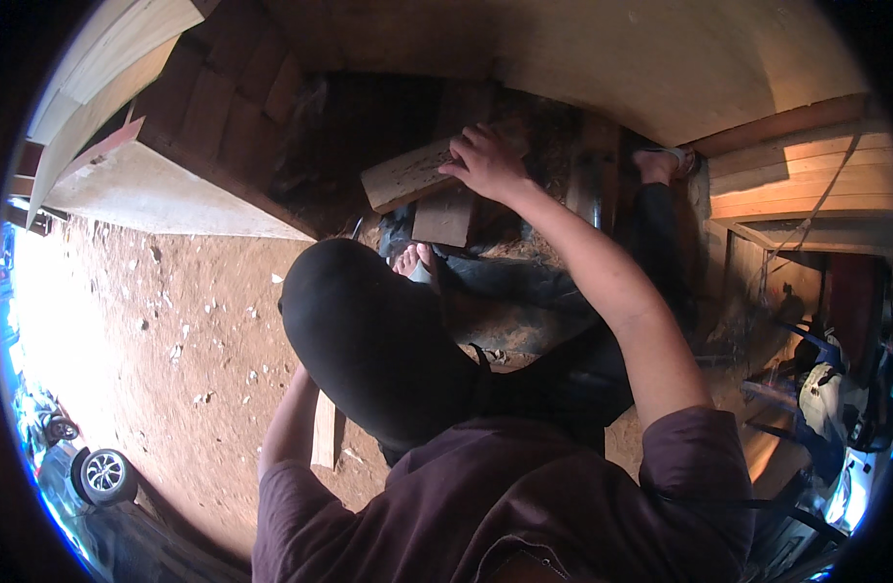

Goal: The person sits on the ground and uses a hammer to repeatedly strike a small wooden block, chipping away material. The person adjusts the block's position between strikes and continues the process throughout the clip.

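Note:
My right hand [485, 165] is closed over the right end of a short wooden block [407, 175], with my fingers bent over its upper edge. The block is pale at its left end and has dark marks along its side. It lies slantwise across another flat piece of wood [443, 220]. Just below these, my bare left foot [407, 260] shows its toes. My left forearm [286, 418] goes in behind my bent knee [364, 330], covered in black cloth, which hides the left hand completely.
A pale board [184, 189] stands on edge at the left, beside stacked dark wood [237, 92]. A wooden strip [325, 432] lies on the chip-strewn dirt floor [194, 321]. My right foot [660, 163] rests near planks [806, 185]. A car wheel [106, 476] is at lower left.

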Action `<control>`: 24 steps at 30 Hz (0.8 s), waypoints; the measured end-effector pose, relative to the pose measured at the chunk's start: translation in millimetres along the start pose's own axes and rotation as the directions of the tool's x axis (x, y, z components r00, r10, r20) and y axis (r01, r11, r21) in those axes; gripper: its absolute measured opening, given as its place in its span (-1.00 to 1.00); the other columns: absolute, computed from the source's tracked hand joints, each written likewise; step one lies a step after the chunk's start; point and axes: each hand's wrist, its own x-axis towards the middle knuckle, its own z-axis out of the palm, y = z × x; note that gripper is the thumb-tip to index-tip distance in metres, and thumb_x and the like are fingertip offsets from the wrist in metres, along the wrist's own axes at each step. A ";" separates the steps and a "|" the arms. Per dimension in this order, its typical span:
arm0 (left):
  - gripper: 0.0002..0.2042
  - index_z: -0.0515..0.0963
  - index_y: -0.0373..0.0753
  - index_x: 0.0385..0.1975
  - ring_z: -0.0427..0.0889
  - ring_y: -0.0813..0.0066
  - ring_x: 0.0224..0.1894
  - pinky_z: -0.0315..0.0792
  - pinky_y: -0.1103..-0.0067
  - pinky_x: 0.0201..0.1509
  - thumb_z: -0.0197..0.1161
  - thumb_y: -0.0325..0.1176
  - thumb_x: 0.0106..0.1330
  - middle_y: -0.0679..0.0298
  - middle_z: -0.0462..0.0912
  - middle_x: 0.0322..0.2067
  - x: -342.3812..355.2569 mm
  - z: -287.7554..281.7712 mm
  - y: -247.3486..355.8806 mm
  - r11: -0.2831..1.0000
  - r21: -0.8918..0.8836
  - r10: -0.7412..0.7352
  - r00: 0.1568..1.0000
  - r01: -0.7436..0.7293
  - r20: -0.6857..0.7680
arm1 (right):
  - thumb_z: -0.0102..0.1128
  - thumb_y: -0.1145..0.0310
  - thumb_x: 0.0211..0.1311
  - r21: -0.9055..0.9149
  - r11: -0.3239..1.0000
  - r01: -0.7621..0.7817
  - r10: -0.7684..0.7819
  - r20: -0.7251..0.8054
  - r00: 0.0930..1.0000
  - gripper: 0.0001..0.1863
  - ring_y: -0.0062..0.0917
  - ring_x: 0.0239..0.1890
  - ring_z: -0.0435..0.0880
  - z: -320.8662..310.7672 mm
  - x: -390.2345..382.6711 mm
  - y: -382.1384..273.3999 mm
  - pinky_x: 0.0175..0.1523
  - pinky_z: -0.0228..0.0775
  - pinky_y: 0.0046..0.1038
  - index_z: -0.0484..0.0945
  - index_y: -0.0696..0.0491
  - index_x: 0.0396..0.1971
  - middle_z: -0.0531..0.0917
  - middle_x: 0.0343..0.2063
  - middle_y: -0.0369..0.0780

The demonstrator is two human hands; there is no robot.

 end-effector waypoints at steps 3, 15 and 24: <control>-0.65 0.70 -0.25 -0.01 0.74 0.24 -0.23 0.61 0.31 -0.09 0.39 -0.12 0.38 0.09 0.77 -0.31 11.6 2.9 4.4 0.998 0.006 0.065 0.998 -0.065 -0.006 | -0.10 -0.30 0.52 0.076 0.983 -0.166 0.159 0.085 0.984 -0.33 -0.08 0.28 0.54 4.6 -3.5 -17.0 0.40 0.32 0.09 0.71 -0.01 0.04 0.64 0.15 -0.04; -0.67 0.70 -0.24 -0.03 0.73 0.23 -0.22 0.61 0.31 -0.09 0.40 -0.14 0.37 0.08 0.76 -0.29 81.6 15.1 127.1 0.863 0.005 0.501 0.853 -0.506 -0.148 | 0.15 0.22 0.42 0.198 0.979 -0.046 0.091 -0.223 0.971 -0.78 -0.19 -0.10 0.71 144.0 21.9 -9.7 -0.02 0.54 -0.06 0.65 0.02 -0.33 0.70 -0.23 -0.10; -0.68 0.71 -0.23 -0.04 0.73 0.22 -0.22 0.61 0.31 -0.09 0.41 -0.16 0.36 0.08 0.76 -0.29 47.8 -7.4 214.6 0.567 0.024 0.815 0.556 -0.824 -0.166 | 0.33 0.25 0.39 0.654 0.725 -0.216 0.292 -0.008 0.956 -0.75 -0.11 -0.15 0.77 -16.9 -26.0 -6.5 0.02 0.57 -0.11 0.70 0.13 -0.13 0.76 -0.24 -0.02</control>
